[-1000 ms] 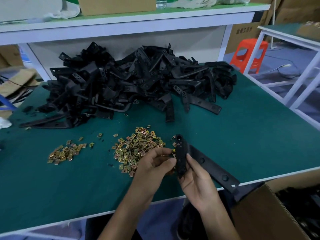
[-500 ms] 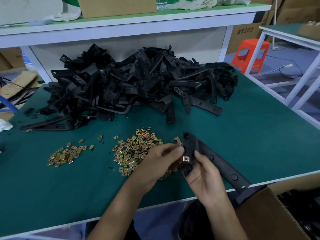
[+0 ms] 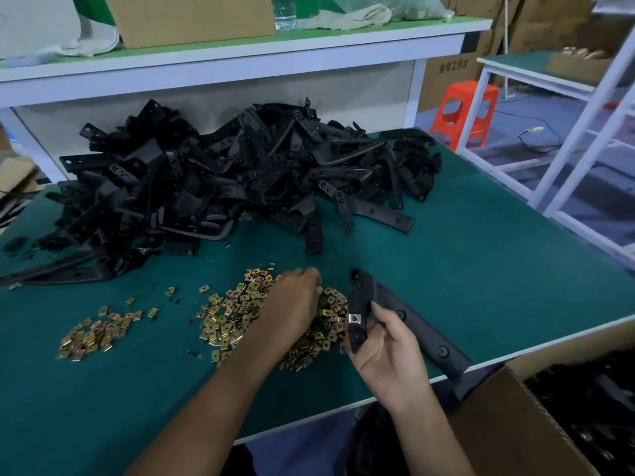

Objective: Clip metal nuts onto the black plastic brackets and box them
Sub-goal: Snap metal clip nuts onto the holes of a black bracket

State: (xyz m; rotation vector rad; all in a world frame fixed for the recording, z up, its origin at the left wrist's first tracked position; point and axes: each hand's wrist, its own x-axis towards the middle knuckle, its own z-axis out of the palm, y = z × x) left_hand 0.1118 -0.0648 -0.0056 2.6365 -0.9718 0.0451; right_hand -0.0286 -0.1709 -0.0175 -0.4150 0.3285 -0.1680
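Note:
My right hand (image 3: pixel 385 352) grips a long black plastic bracket (image 3: pixel 405 321) just above the table's front edge. One metal nut (image 3: pixel 354 318) sits clipped on the bracket's short end, which points away from me. My left hand (image 3: pixel 292 310) reaches down into the larger pile of brass-coloured nuts (image 3: pixel 233 317), its fingertips curled among them and hidden from me. A smaller heap of nuts (image 3: pixel 99 333) lies further left. An open cardboard box (image 3: pixel 525 420) with black parts inside stands below the table at the right.
A big heap of black brackets (image 3: pixel 220 180) covers the back of the green table (image 3: pixel 498 262). Behind it is a white shelf (image 3: pixel 240 60) with a carton and a water bottle. An orange stool (image 3: pixel 462 111) and a white frame stand to the right.
My left hand has left the bracket and moved out into the nut pile. A nut now sits clipped on the bracket, which my right hand has turned to face up.

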